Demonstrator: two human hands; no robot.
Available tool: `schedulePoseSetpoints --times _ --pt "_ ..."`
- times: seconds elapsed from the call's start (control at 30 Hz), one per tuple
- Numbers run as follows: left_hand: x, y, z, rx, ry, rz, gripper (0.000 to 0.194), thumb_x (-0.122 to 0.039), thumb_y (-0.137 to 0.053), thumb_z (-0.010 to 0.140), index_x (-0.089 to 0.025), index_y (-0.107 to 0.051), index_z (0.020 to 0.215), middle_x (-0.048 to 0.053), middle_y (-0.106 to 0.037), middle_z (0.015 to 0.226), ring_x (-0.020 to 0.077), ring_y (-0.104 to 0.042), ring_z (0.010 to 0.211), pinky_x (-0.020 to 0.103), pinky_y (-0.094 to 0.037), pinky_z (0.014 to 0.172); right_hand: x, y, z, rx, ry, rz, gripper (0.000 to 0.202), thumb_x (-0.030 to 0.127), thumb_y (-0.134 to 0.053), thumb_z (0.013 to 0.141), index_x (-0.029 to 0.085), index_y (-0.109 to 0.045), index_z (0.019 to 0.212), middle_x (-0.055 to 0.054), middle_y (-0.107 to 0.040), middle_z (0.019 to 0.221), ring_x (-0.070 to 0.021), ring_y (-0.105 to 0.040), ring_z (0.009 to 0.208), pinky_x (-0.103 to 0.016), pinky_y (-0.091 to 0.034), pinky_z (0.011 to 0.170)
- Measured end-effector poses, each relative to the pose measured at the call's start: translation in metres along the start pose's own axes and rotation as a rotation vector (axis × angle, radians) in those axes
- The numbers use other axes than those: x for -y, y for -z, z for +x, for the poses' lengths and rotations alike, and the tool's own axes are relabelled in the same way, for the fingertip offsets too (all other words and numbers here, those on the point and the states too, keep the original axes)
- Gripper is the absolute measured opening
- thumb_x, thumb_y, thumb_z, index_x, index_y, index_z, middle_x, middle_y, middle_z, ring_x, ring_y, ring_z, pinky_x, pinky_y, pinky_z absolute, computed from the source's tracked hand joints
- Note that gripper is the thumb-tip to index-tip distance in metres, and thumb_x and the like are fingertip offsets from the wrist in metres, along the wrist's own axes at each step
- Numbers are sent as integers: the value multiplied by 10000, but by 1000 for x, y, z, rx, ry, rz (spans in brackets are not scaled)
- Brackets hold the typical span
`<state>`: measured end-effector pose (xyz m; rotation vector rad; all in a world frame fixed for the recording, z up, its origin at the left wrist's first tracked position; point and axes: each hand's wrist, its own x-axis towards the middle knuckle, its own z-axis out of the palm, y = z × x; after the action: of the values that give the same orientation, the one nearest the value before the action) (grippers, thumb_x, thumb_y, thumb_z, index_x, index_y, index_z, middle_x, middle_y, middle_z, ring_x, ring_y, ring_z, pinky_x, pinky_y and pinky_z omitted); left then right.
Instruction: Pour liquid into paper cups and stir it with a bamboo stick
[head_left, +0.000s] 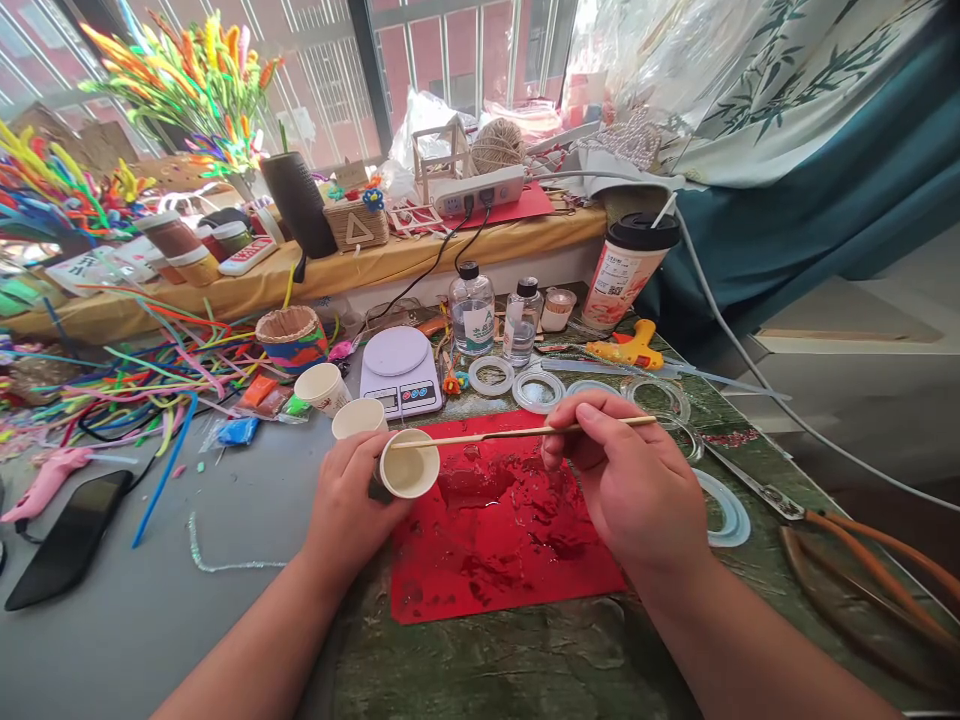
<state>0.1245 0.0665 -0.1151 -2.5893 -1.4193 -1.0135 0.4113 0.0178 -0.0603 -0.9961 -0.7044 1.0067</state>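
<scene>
My left hand (pixel 351 510) is wrapped round a white paper cup (pixel 411 470), whose mouth is tilted toward me. Between the thumb and fingers of my right hand (pixel 626 475) is a thin wooden stick (pixel 517 432), held almost level. Its far end lies over the cup's rim; whether it touches is hard to tell. Below both hands spreads a red sheet (pixel 480 560) with wet, shiny patches. Two more paper cups, one light cup (pixel 360 418) and one printed cup (pixel 321 388), stand just behind the left hand.
A kitchen scale (pixel 400 365), a large clear bottle (pixel 472 310) and a smaller bottle (pixel 523 325) stand behind the sheet. Ring-shaped silicone moulds (pixel 540 388) lie near them. Scissors (pixel 780 500) and a yellow glue gun (pixel 634 345) are at right; a phone (pixel 71 540) lies left.
</scene>
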Motion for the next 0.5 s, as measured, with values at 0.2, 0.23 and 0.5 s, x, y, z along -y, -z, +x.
schedulePoseSetpoints --times 0.2,0.23,0.5 --pt "-1 1 1 -4 -9 -2 447 -329 -826 928 -275 -685 1349 99 -791 1278 316 -743 1203 462 -600 1059 -2 0 1 -7 -3 7 179 312 -766 931 233 -799 774 -22 -702 768 -159 -663 652 -249 -578 551" --pt "-1 1 1 -4 -11 -1 450 -326 -829 928 -277 -684 1351 99 -790 1279 315 -742 1203 460 -600 1058 -2 1 1 -6 0 8 179 308 -762 935 235 -799 776 -22 -703 771 -158 -664 655 -246 -577 552" --pt "-1 1 -1 10 7 -8 476 -334 -836 924 -286 -681 1372 103 -781 1307 325 -731 1236 475 -597 1077 -1 3 2 -11 5 -15 186 310 -733 951 240 -787 788 -21 -692 767 -170 -667 658 -274 -584 572"
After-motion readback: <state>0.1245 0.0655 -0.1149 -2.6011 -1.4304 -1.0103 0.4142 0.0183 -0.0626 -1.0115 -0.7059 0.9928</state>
